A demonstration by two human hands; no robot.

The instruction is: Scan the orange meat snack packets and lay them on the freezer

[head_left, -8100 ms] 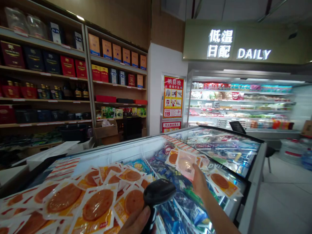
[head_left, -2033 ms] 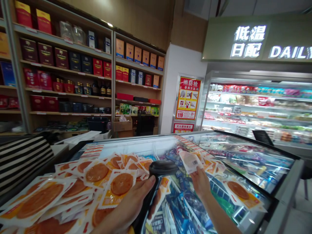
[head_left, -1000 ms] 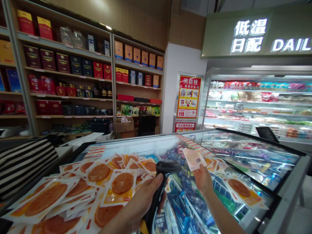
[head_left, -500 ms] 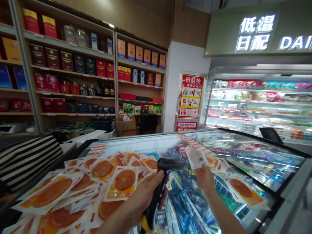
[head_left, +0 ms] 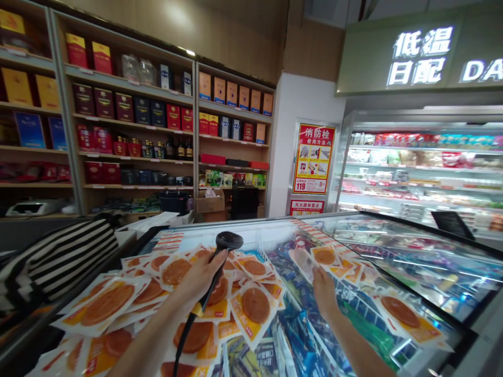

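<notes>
My left hand [head_left: 202, 277] is wrapped round the handle of a black barcode scanner [head_left: 229, 240], over a pile of flat packets. Its cable hangs down past my wrist. Each packet [head_left: 255, 305] is clear and yellow with a round, orange-brown patty inside. Further right, my right hand [head_left: 324, 285] pinches one such packet [head_left: 302, 264] by its near edge, its pale back tilted and seen at a slant. Beside that hand, another patty packet [head_left: 325, 255] lies with a few more on the freezer's glass.
Under the glass are blue and green bags [head_left: 302, 335] in wire baskets. One patty packet [head_left: 401, 311] lies at the right. A striped bag [head_left: 74, 256] stands at the left. Shelves of boxes [head_left: 157, 112] and a lit chiller [head_left: 424, 173] line the back.
My left hand has moved left with the scanner, away from the right hand. The packet in my right hand has turned from facing me to a slant. The view has shifted slightly left.
</notes>
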